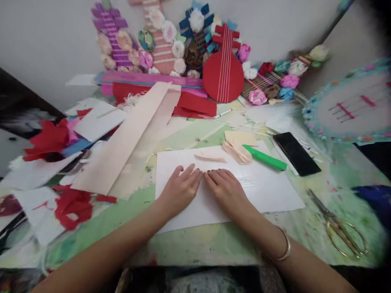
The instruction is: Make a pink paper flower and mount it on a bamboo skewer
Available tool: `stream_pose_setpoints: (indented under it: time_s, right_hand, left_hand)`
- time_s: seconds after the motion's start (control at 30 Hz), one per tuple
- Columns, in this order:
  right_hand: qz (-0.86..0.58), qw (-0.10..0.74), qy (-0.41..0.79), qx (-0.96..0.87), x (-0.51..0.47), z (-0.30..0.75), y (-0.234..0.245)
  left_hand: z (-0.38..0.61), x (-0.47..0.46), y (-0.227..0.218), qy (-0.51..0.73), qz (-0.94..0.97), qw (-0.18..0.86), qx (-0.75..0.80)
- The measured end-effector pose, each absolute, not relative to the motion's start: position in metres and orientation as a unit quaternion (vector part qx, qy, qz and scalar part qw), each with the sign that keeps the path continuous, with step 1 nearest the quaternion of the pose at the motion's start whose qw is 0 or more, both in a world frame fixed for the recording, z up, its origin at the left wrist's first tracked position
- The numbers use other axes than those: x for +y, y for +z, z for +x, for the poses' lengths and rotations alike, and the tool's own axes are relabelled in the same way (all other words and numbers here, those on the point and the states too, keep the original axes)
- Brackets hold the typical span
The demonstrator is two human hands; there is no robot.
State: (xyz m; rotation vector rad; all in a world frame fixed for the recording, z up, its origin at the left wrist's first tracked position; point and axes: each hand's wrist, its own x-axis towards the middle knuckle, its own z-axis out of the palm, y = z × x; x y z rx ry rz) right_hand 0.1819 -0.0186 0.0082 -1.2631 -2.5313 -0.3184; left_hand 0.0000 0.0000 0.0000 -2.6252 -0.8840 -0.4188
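Note:
Over a white sheet (189,211) on the table, my left hand (181,187) and my right hand (226,189) meet at the fingertips. Both have their fingers bent and pressed together on a small piece of pale peach paper (205,171), nearly all of it hidden by the fingers. Just beyond them lies a curled peach paper strip (210,158). A gathered bundle of peach paper pieces (238,151) rests farther right, touching a folded green paper strip (265,158).
Gold-handled scissors (337,228) and a black phone (296,154) lie at right. Long peach paper (128,142) stretches across the left, near red scraps (73,207). Paper-flower instrument models, including a red one (223,75), lean on the wall. A blue-edged oval piece (351,106) stands right.

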Motion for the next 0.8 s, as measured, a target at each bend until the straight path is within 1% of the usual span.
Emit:
stream_pose_setpoints:
  time_s: [0.17,0.47,0.63,0.8]
  right_hand:
    - [-0.432,0.168,-0.118,-0.878,-0.025,0.184,0.002]
    - [-0.421,0.199,-0.096,-0.879,-0.028,0.19,-0.003]
    - [-0.425,0.201,-0.092,-0.878,-0.028,0.19,-0.001]
    - [-0.439,0.183,-0.069,-0.877,-0.028,0.191,0.002]
  left_hand:
    - [-0.005,-0.008,-0.002,-0.149,-0.913,0.148,-0.35]
    - [-0.021,-0.001,-0.015,-0.195,-0.911,0.053,-0.358]
    - [-0.022,-0.001,-0.013,-0.164,-0.918,0.037,-0.359]
    - [-0.022,-0.001,-0.008,-0.128,-0.917,0.03,-0.376]
